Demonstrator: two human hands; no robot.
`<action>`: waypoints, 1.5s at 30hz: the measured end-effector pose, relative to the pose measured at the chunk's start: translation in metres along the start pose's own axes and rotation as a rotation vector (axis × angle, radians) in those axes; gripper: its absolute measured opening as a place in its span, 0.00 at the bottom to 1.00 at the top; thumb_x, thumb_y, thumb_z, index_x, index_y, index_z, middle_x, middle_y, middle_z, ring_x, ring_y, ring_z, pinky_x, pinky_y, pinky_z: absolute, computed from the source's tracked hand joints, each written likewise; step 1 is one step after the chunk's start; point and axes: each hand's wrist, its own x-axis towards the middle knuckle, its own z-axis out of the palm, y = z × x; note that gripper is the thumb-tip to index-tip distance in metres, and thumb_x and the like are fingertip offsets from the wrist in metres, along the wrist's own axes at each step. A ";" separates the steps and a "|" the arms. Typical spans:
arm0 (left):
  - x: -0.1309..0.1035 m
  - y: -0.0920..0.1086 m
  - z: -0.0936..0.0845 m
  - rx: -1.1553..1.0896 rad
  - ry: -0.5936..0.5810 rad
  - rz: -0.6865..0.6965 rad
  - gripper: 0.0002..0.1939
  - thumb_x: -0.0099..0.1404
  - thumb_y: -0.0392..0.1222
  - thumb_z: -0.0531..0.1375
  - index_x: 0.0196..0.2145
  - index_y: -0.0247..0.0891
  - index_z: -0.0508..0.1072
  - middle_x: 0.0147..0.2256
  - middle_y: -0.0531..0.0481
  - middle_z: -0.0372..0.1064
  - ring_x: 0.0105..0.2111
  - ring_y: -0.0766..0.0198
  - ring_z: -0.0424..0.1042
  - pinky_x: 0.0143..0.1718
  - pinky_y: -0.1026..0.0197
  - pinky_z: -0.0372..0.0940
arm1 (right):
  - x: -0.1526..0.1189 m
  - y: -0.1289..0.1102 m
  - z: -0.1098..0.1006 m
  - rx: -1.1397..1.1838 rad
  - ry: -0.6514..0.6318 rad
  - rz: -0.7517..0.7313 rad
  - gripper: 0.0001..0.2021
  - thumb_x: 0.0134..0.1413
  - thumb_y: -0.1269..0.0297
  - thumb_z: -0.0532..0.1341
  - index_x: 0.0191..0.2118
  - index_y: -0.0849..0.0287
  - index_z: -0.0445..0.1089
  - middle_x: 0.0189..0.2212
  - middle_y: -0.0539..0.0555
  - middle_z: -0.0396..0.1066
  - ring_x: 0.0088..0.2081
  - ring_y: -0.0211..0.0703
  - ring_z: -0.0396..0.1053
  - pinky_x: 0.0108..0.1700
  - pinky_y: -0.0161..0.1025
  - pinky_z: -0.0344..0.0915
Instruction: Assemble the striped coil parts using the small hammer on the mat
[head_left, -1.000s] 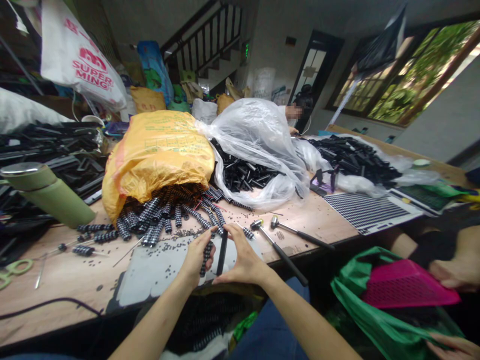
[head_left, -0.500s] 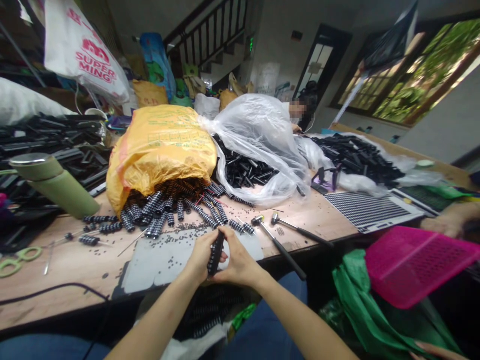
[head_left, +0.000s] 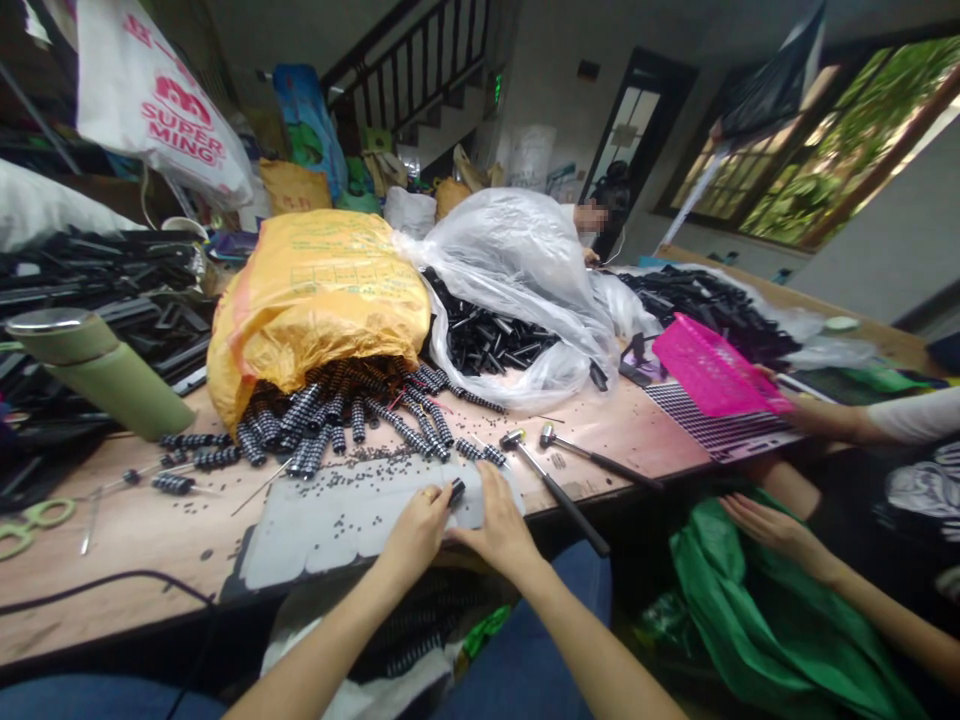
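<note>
While steadying the short black cylindrical piece (head_left: pixel 456 492), visible only at one end, in the grasping fingers of the left hand (head_left: pixel 420 518), hold the released, spread fingers of the right hand (head_left: pixel 499 518) just beside it, to brace against tilt. Support the piece over the grey-white sheet (head_left: pixel 300 530) near the front edge of the pale wood-toned counter (head_left: pixel 150 535), with scattered small black rings (head_left: pixel 375 468) behind and to the left, and two black-handled metal hammers (head_left: pixel 561 496) to the right. For room, favour the sheet's near-left part, away from the nearer hammer's handle, apparently jutting past the edge.
</note>
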 end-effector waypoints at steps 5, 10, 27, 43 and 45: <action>0.000 -0.010 -0.020 0.289 -0.059 0.156 0.19 0.60 0.28 0.50 0.48 0.35 0.65 0.38 0.42 0.69 0.39 0.58 0.66 0.39 0.53 0.59 | 0.001 0.057 -0.051 -0.558 0.024 0.397 0.10 0.53 0.65 0.55 0.38 0.66 0.66 0.37 0.67 0.67 0.44 0.58 0.64 0.44 0.49 0.59; 0.002 -0.005 -0.026 0.421 -0.035 0.141 0.19 0.59 0.27 0.50 0.47 0.36 0.66 0.40 0.44 0.70 0.40 0.57 0.66 0.42 0.51 0.54 | -0.015 0.046 -0.066 -0.269 -0.084 0.389 0.13 0.60 0.62 0.45 0.31 0.60 0.63 0.26 0.57 0.70 0.30 0.45 0.69 0.30 0.35 0.59; -0.009 0.022 0.010 0.369 -0.103 0.110 0.35 0.60 0.52 0.48 0.57 0.22 0.50 0.57 0.30 0.51 0.59 0.47 0.46 0.56 0.44 0.43 | -0.039 -0.067 -0.068 0.203 -0.031 0.062 0.17 0.62 0.58 0.39 0.32 0.57 0.61 0.23 0.54 0.69 0.23 0.42 0.68 0.24 0.32 0.57; 0.010 0.014 -0.002 0.254 -0.135 -0.041 0.23 0.59 0.30 0.46 0.53 0.25 0.59 0.44 0.34 0.64 0.48 0.53 0.62 0.47 0.50 0.58 | -0.022 -0.037 -0.054 -0.231 -0.210 0.195 0.15 0.63 0.61 0.40 0.32 0.57 0.60 0.24 0.52 0.72 0.28 0.45 0.72 0.26 0.34 0.54; 0.002 0.022 -0.009 0.194 -0.137 -0.063 0.23 0.58 0.25 0.44 0.52 0.29 0.60 0.39 0.38 0.66 0.42 0.57 0.64 0.43 0.53 0.62 | -0.016 -0.014 -0.067 -0.341 -0.168 0.289 0.15 0.62 0.60 0.42 0.32 0.57 0.61 0.25 0.54 0.72 0.28 0.45 0.71 0.26 0.34 0.53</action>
